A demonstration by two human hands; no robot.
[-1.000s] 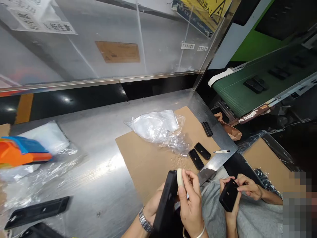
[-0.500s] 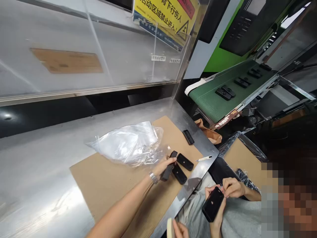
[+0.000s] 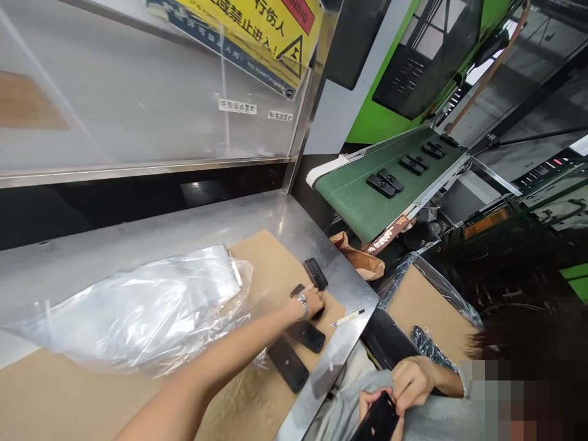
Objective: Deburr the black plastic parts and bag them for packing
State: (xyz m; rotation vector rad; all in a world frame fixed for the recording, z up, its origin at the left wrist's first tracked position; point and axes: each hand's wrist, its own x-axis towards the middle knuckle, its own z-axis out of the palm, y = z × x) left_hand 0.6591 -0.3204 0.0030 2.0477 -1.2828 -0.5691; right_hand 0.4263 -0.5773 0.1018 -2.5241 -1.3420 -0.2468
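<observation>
My left hand (image 3: 314,301), with a metal-banded watch at the wrist, reaches over the cardboard sheet (image 3: 257,251). Its fingers are closed on a black plastic tray-like part (image 3: 297,291), which shows on both sides of the hand. Just beyond stands another black part (image 3: 315,274), close to the fingertips. Nearer to me lie two more shallow black parts, one (image 3: 307,336) beside the other (image 3: 288,362). A white pen (image 3: 348,317) rests by the table edge. My right hand is out of view.
A clear plastic bag (image 3: 151,300) covers part of the cardboard. On the right, a co-worker's hands (image 3: 411,383) hold a black part (image 3: 379,419). Behind are a lined box (image 3: 427,300) and a green conveyor (image 3: 353,196) carrying several black parts.
My left hand has moved the black part farther away, toward the far black part. My right hand, which held a cream-coloured object at the bottom edge, has left the view. The camera has turned right.
</observation>
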